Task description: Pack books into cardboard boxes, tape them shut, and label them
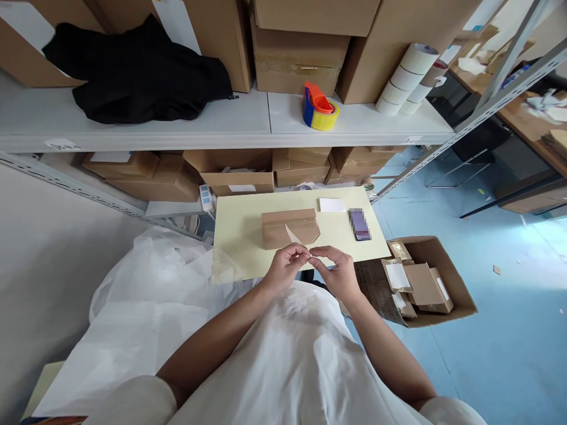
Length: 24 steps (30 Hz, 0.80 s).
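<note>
My left hand [287, 265] and my right hand [336, 273] meet at the near edge of the small pale-yellow table [241, 221]. Thumbs and fingertips of both are pinched together on a thin white label [293, 235], its pointed corner sticking up past my left fingers. Most of the label is edge-on or hidden by the fingers. Just beyond them a closed brown cardboard box [283, 227] lies on the table. A stack of white labels [332, 205] and a phone [359, 224], blurred out, lie to its right.
A shelf [248, 121] across the back holds cartons, black clothing [146, 71], a tape dispenser [319, 106] and label rolls [407, 77]. An open carton [465, 307] of small boxes stands on the floor at right. White plastic sheeting [150, 295] is heaped at left.
</note>
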Each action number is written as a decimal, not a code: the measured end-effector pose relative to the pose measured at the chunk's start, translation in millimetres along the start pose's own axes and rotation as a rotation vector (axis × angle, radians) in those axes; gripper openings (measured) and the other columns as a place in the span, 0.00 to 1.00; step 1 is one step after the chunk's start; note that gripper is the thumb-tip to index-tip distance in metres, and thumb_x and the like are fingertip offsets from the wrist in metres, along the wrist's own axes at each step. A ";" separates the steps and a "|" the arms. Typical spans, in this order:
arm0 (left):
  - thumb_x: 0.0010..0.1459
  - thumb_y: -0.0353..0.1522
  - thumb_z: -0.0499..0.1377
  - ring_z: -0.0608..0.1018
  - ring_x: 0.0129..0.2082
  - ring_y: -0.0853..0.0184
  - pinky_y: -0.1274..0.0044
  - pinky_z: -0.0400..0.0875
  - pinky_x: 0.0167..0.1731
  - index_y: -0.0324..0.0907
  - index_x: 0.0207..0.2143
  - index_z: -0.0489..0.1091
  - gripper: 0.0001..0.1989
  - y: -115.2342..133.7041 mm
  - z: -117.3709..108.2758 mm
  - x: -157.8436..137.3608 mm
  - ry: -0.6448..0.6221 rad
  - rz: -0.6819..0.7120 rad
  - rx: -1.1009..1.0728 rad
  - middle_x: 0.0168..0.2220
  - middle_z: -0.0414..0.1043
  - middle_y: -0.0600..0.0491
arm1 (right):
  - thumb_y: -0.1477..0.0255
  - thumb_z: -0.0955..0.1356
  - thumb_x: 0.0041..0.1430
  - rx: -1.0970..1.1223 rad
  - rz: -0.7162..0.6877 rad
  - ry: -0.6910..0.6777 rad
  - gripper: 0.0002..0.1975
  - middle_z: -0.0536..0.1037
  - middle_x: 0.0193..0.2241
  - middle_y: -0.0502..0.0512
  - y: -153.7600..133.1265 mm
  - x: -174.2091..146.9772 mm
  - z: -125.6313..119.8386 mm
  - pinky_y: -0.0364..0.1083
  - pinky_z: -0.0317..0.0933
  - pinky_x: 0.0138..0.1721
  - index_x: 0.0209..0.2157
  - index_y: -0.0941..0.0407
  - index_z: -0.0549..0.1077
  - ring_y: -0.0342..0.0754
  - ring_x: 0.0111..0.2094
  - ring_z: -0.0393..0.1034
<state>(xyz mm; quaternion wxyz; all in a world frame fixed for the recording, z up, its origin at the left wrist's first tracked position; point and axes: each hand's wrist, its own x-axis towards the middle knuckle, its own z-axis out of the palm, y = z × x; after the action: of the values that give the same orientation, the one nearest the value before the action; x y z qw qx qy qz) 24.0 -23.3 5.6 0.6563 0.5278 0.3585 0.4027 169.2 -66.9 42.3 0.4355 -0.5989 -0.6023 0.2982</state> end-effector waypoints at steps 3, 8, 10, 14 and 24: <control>0.57 0.39 0.58 0.71 0.30 0.70 0.77 0.67 0.32 0.43 0.28 0.71 0.10 1.7 -1.5 1.4 -0.006 0.079 0.107 0.29 0.68 0.54 | 0.64 0.69 0.55 0.091 0.070 -0.016 0.07 0.80 0.34 0.53 0.5 0.7 -0.3 0.51 0.68 0.41 0.34 0.50 0.77 0.52 0.38 0.75; 0.60 0.36 0.55 0.70 0.31 0.69 0.77 0.66 0.33 0.41 0.29 0.68 0.09 6.2 -1.3 6.7 -0.037 0.248 0.324 0.30 0.68 0.53 | 0.64 0.69 0.54 0.245 0.197 -0.059 0.09 0.80 0.33 0.55 10.8 3.3 -0.1 0.48 0.66 0.41 0.33 0.54 0.77 0.50 0.37 0.74; 0.60 0.35 0.54 0.70 0.32 0.69 0.77 0.66 0.33 0.41 0.30 0.67 0.08 8.7 -4.4 11.7 -0.089 0.281 0.404 0.31 0.68 0.52 | 0.63 0.69 0.54 0.308 0.244 -0.060 0.10 0.79 0.31 0.55 18.2 6.1 -0.6 0.48 0.66 0.40 0.32 0.55 0.76 0.49 0.34 0.73; 0.59 0.33 0.54 0.70 0.31 0.69 0.78 0.66 0.31 0.41 0.30 0.67 0.06 15.1 -27.2 28.8 -0.057 0.247 0.568 0.31 0.68 0.51 | 0.60 0.68 0.55 0.420 0.331 0.026 0.12 0.75 0.25 0.52 36.1 18.0 -2.4 0.44 0.63 0.35 0.30 0.55 0.73 0.45 0.30 0.69; 0.58 0.32 0.52 0.74 0.23 0.70 0.80 0.65 0.26 0.41 0.30 0.67 0.06 22.6 -162.4 121.6 0.121 -0.037 0.831 0.22 0.70 0.56 | 0.59 0.69 0.53 0.519 0.529 0.239 0.14 0.71 0.22 0.49 71.4 38.8 -12.9 0.43 0.64 0.28 0.32 0.55 0.70 0.42 0.25 0.65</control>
<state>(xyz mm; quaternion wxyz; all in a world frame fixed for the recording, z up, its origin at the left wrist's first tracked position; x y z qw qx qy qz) -73.9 155.2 -7.9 0.3723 0.7166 0.5377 0.2423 217.3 -23.5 -8.4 0.5477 -0.6340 -0.2767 0.4707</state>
